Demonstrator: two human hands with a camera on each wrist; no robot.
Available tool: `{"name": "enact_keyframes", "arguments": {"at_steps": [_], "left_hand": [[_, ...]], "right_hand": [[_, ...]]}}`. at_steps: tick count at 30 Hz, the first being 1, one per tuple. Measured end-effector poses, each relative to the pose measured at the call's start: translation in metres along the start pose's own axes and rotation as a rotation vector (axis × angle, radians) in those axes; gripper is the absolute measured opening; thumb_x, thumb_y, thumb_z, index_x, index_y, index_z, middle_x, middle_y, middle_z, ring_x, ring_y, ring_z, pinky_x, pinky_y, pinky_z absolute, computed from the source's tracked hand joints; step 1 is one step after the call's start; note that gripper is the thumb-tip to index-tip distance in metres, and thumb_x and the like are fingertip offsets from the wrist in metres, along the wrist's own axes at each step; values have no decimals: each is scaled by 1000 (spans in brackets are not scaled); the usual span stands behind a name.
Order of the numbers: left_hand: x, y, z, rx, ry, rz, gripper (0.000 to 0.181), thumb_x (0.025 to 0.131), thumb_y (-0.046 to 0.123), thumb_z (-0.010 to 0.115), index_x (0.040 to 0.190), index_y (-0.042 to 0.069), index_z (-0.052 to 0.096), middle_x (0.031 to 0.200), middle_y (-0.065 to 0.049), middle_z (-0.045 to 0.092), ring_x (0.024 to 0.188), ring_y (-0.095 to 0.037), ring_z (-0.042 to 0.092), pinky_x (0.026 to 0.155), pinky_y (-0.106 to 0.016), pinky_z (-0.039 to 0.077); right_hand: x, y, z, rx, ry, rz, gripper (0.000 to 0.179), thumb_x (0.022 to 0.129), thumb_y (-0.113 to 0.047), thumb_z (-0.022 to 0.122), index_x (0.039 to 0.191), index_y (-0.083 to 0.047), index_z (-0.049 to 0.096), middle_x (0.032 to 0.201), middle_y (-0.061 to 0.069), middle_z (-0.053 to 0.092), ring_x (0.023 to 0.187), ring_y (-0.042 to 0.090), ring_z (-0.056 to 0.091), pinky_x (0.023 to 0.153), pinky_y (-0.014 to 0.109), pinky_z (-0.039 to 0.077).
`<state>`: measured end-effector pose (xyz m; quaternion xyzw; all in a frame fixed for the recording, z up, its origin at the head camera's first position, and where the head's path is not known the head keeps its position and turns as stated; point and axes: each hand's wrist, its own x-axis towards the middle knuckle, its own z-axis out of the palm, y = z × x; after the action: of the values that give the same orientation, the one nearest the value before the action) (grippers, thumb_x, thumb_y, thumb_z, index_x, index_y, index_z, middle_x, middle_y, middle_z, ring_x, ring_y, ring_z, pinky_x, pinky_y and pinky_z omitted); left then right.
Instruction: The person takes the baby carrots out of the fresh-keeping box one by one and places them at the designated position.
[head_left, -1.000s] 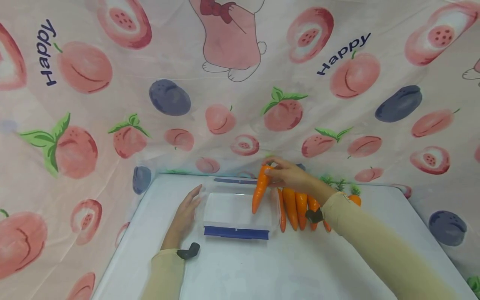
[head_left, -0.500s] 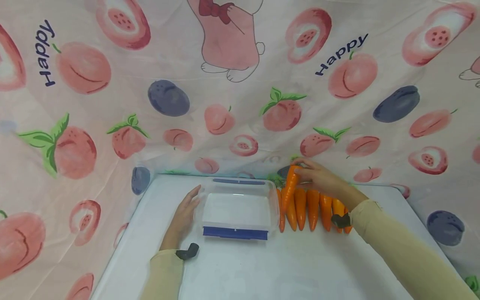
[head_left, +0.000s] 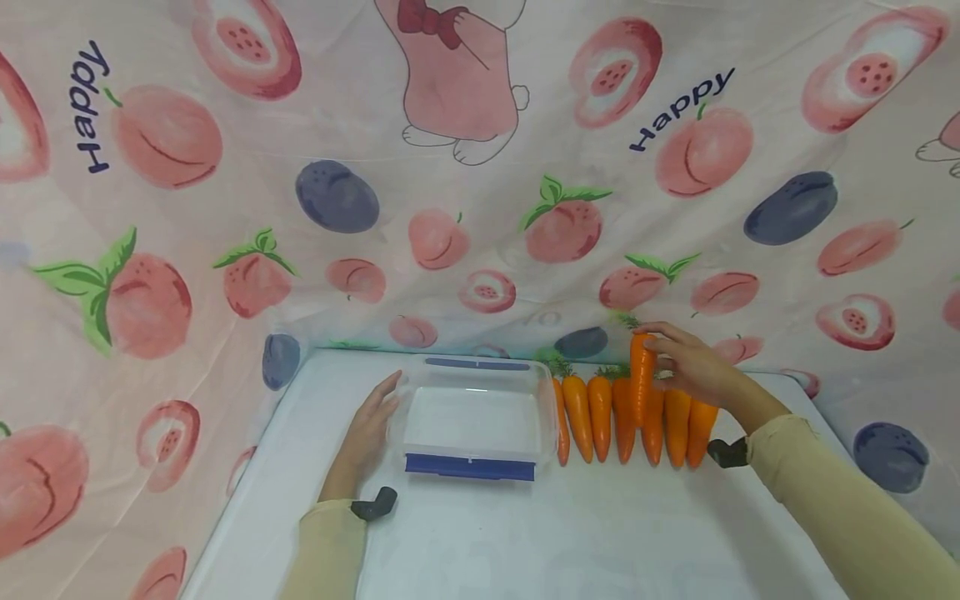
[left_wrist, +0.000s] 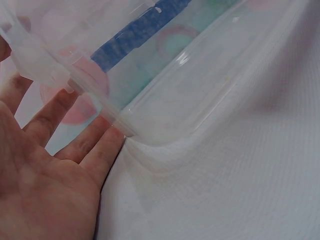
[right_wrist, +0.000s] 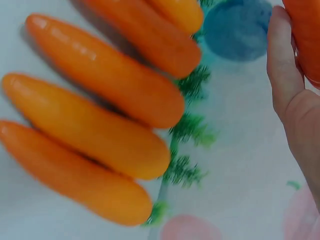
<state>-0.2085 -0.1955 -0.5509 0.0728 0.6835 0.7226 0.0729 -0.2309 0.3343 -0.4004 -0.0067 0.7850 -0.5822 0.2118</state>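
Observation:
My right hand [head_left: 693, 367] pinches an orange carrot [head_left: 642, 379] near its leafy top, tip down, above a row of carrots [head_left: 601, 417]. In the right wrist view, part of the held carrot [right_wrist: 307, 35] shows at the upper right edge beside the thumb side of the hand [right_wrist: 305, 120]. A clear plastic box [head_left: 480, 377] with blue latch flaps [head_left: 470, 467] stands left of the row, and nothing lies inside it. Against its left wall my left hand [head_left: 369, 429] rests; the left wrist view shows extended fingers [left_wrist: 95, 140] touching the plastic.
Box and carrots stand on a white table [head_left: 600, 533], near its back edge. Behind hangs a pink fruit-print cloth [head_left: 480, 200]. Green carrot tops [right_wrist: 192, 127] lie towards that cloth. The leftmost carrot [head_left: 560, 425] sits close beside the box's right wall.
My right hand has carried the carrot rightwards, from over the box's right part to above the middle of the carrot row. The left hand and the box have stayed put.

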Motion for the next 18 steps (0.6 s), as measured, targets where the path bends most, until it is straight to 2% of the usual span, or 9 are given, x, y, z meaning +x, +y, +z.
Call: {"name": "enact_keyframes", "arguments": {"at_steps": [4, 10, 14, 18], "left_hand": [[0, -1, -1, 23, 5, -1, 56, 109, 34, 46, 160, 17, 33, 169, -3, 26, 157, -31, 22, 126, -54, 23], [0, -1, -1, 42, 14, -6, 54, 109, 33, 45, 160, 18, 33, 169, -3, 26, 158, -30, 20, 127, -53, 21], [1, 0, -1, 47, 16, 2, 54, 110, 30, 44, 160, 17, 33, 169, -3, 26, 158, -30, 18, 128, -53, 19], [1, -2, -1, 49, 12, 12, 54, 109, 31, 44, 160, 15, 33, 169, -4, 26, 158, -30, 18, 128, -52, 19]], "right_hand": [[-6, 10, -13, 13, 23, 13, 59, 107, -49, 47, 155, -18, 33, 152, 14, 36, 132, 36, 46, 103, 50, 55], [-15, 26, -34, -4, 82, 23, 58, 106, -52, 46, 155, -22, 35, 139, 0, 45, 121, 25, 56, 98, 43, 58], [-21, 38, -46, -12, 102, 9, 57, 108, -49, 43, 157, -21, 31, 132, -5, 46, 115, 20, 57, 93, 35, 59], [-27, 50, -57, 8, 130, 6, 57, 109, -45, 43, 157, -19, 28, 125, -9, 51, 107, 16, 61, 90, 33, 60]]}}
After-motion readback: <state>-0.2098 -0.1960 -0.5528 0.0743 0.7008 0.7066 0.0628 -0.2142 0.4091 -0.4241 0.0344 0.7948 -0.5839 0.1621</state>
